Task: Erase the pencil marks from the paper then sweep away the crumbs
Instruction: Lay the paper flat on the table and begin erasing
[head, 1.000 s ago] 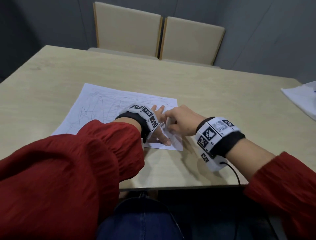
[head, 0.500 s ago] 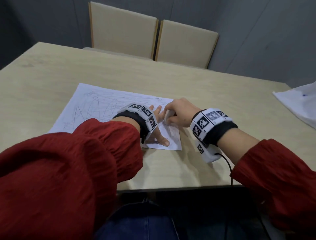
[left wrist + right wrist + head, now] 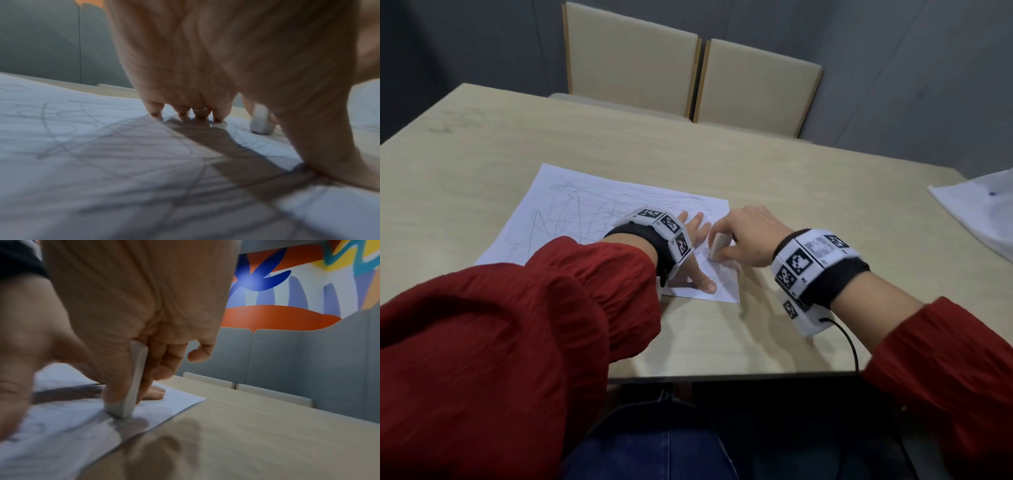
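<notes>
A white sheet of paper (image 3: 592, 219) covered in grey pencil scribbles lies on the wooden table (image 3: 791, 192). My left hand (image 3: 697, 246) lies flat on the sheet's near right part, fingers spread and pressing it down. My right hand (image 3: 743, 236) pinches a white eraser (image 3: 717, 244) between thumb and fingers. The eraser's lower end touches the paper (image 3: 168, 407) near its right edge, seen close in the right wrist view as the eraser (image 3: 131, 386). In the left wrist view the eraser (image 3: 261, 120) stands just beyond my fingertips (image 3: 185, 113) on the scribbled paper (image 3: 82, 146).
Another white sheet (image 3: 979, 209) lies at the table's right edge. Two beige chairs (image 3: 688, 68) stand behind the far side. Bare tabletop surrounds the paper; the near table edge (image 3: 722, 378) is just below my wrists.
My right hand with the eraser has moved back and forth over the paper's right part. The left hand has stayed pressed on the sheet.
</notes>
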